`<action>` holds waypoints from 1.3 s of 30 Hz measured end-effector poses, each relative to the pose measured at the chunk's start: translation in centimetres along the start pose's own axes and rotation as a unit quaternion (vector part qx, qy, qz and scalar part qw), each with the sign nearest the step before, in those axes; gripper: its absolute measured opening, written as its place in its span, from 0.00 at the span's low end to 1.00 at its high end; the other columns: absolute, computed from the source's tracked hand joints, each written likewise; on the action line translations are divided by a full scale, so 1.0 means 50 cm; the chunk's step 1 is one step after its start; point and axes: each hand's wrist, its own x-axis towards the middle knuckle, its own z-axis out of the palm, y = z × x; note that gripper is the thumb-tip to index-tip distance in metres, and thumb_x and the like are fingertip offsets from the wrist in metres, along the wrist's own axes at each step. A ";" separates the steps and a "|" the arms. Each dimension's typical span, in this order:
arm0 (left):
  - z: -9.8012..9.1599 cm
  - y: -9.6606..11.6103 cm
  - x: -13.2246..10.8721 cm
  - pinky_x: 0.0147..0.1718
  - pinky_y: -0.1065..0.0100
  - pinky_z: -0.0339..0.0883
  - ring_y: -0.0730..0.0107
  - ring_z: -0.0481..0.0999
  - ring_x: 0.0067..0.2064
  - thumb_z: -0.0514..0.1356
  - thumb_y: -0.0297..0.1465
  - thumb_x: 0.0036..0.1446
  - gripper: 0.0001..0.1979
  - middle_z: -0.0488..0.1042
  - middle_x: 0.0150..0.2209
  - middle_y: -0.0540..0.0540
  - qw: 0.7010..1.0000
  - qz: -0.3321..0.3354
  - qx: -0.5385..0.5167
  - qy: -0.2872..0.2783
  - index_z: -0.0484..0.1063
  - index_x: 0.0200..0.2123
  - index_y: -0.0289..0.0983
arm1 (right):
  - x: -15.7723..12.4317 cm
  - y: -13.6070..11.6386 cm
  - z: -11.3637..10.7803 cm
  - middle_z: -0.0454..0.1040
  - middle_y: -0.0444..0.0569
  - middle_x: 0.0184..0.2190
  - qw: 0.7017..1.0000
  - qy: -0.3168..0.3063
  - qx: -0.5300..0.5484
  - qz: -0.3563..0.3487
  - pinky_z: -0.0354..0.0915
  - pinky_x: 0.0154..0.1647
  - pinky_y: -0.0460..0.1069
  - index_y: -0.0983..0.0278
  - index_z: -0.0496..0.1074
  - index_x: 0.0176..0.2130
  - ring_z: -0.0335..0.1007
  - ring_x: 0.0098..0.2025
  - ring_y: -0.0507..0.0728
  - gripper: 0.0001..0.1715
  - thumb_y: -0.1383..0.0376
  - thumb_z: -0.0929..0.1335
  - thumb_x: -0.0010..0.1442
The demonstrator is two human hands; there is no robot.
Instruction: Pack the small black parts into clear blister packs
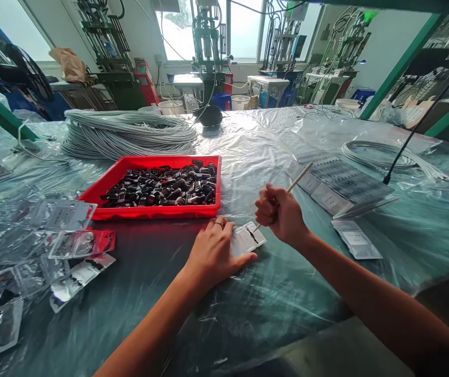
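Note:
A small clear packet with a white label (pixel 242 240) lies flat on the plastic-covered table, a dark strip near its right end. My left hand (pixel 213 250) rests on the packet's left part, thumb and fingers spread, a ring on one finger. Closed in a fist, my right hand (pixel 281 212) grips a thin pale stick (pixel 300 178). The stick's lower tip reaches the packet beside the dark strip. Just beyond my left hand stands a red tray (pixel 157 212) full of small black parts (pixel 165 184).
Clear packets (pixel 77 243) are heaped at the left. Stacked labelled packets (pixel 334 183) and a single packet (pixel 357 240) lie at the right. Behind are a large grey cable coil (pixel 126 133), a smaller coil (pixel 379 154) and a black stand (pixel 210 116). Green posts (pixel 401 65) flank the table.

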 end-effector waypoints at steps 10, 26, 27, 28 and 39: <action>0.007 0.024 0.000 0.44 0.59 0.70 0.55 0.74 0.46 0.65 0.46 0.55 0.24 0.71 0.47 0.41 0.998 -0.030 -0.047 -0.041 0.73 0.49 0.36 | 0.005 0.054 0.028 0.50 0.35 0.12 0.998 0.038 0.006 -0.051 0.41 0.14 0.43 0.63 0.56 0.15 0.41 0.13 0.43 0.34 0.44 0.73 0.49; 0.011 0.022 0.004 0.48 0.58 0.70 0.54 0.75 0.47 0.65 0.45 0.55 0.22 0.72 0.46 0.41 0.997 -0.025 -0.068 -0.035 0.74 0.46 0.35 | 0.011 0.078 0.032 0.49 0.35 0.11 0.998 0.036 -0.046 -0.027 0.40 0.13 0.43 0.62 0.57 0.14 0.39 0.13 0.44 0.29 0.49 0.69 0.52; 0.010 0.023 0.004 0.47 0.58 0.70 0.54 0.75 0.46 0.65 0.46 0.55 0.23 0.72 0.46 0.41 0.997 -0.028 -0.064 -0.038 0.74 0.46 0.35 | 0.008 0.073 0.032 0.48 0.35 0.10 0.998 0.023 -0.057 -0.014 0.40 0.13 0.43 0.62 0.56 0.14 0.39 0.13 0.44 0.29 0.49 0.68 0.53; 0.009 0.024 0.003 0.47 0.58 0.70 0.53 0.76 0.46 0.64 0.47 0.55 0.23 0.72 0.46 0.40 0.997 -0.031 -0.060 -0.041 0.74 0.46 0.35 | 0.004 0.066 0.032 0.47 0.35 0.10 0.998 0.005 -0.068 0.001 0.40 0.12 0.43 0.62 0.56 0.14 0.39 0.13 0.44 0.29 0.49 0.68 0.54; 0.014 0.045 -0.003 0.48 0.57 0.70 0.50 0.75 0.49 0.61 0.50 0.57 0.28 0.72 0.48 0.35 0.999 -0.033 -0.004 -0.034 0.74 0.48 0.31 | -0.015 0.015 0.022 0.44 0.35 0.13 0.974 -0.111 -0.077 0.180 0.37 0.13 0.41 0.62 0.53 0.16 0.33 0.15 0.44 0.27 0.59 0.63 0.62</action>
